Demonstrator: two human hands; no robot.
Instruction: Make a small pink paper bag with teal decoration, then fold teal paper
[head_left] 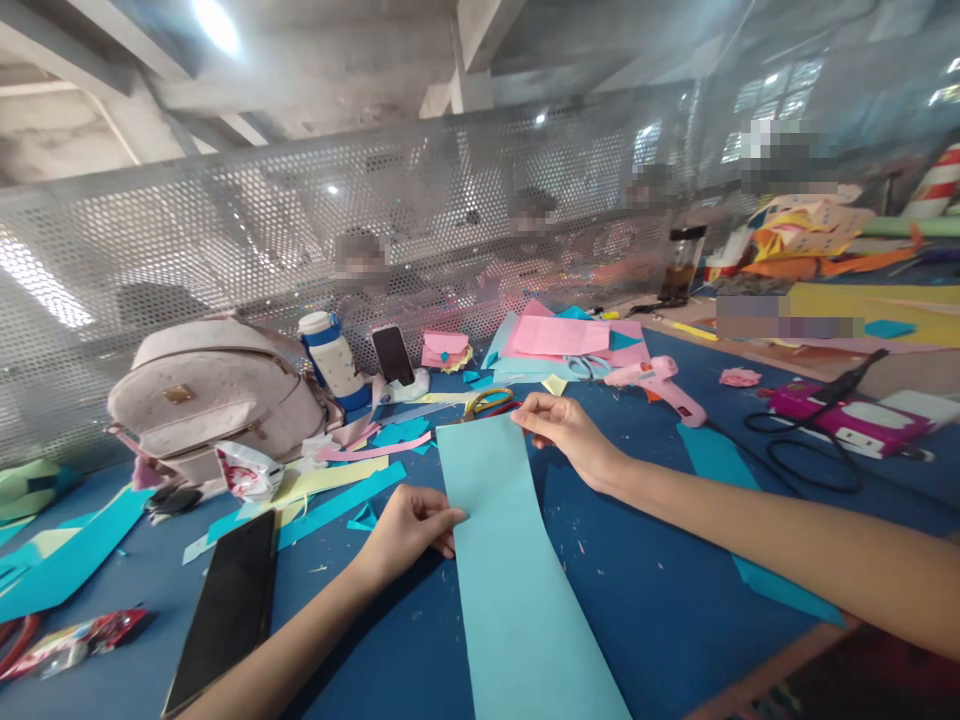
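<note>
A long light-blue paper strip (510,560) stretches from the middle of the table down past the bottom edge of the view. My left hand (416,530) pinches its left edge between thumb and fingers. At the strip's far right corner, my right hand (559,430) grips the paper with closed fingers. Just beyond that far end lie yellow-handled scissors (489,402), partly hidden by the paper. A pink glue gun (660,385) rests to the right, past my right hand. Under my right forearm is a bright blue paper strip (720,470).
On the left are a black phone (229,600), a pale backpack (217,385) and paper scraps (345,505). A bottle (334,360) and another phone (393,356) stand before the perforated metal screen (450,220). A magenta power strip (847,415) with black cable lies right.
</note>
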